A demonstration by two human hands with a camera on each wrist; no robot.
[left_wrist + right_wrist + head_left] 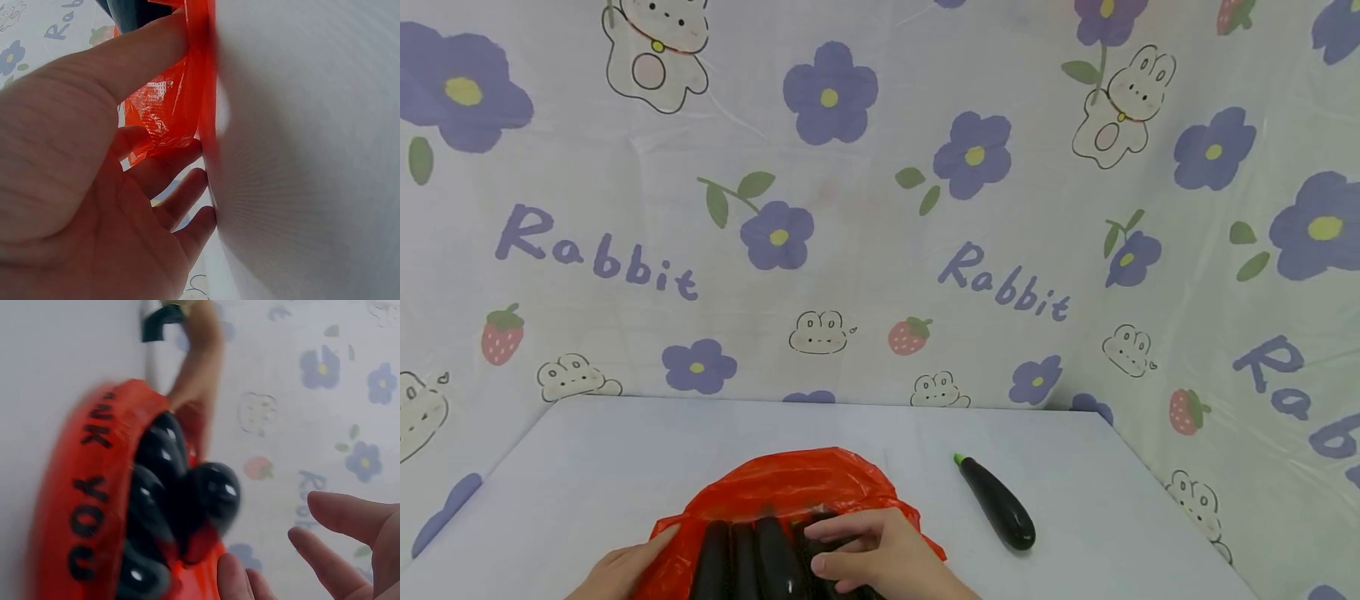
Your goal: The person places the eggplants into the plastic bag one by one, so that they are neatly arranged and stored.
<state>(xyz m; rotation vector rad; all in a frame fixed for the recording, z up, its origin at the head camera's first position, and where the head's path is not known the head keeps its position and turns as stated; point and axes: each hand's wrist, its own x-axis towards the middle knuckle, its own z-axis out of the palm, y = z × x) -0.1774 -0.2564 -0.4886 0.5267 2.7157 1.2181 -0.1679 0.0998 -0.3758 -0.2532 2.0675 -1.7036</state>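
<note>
A red plastic bag (790, 475) lies on the white table with its mouth toward me. Several dark eggplants (778, 562) lie side by side in it, their glossy rounded ends showing in the right wrist view. At the bag's left side, my left hand (628, 567) holds the plastic between thumb and fingers; some fingertips (199, 219) touch the tabletop. My right hand (891, 558) hovers over the eggplants at the right with its fingers apart and nothing between them. To the right of the bag, a single eggplant (998, 504) with a green stem end lies on the table.
The white tabletop (625, 450) reaches back to a hanging cloth (865, 267) printed with rabbits, purple flowers and strawberries. This cloth also hangs along the right side. Black lettering (87, 531) shows on the bag in the right wrist view.
</note>
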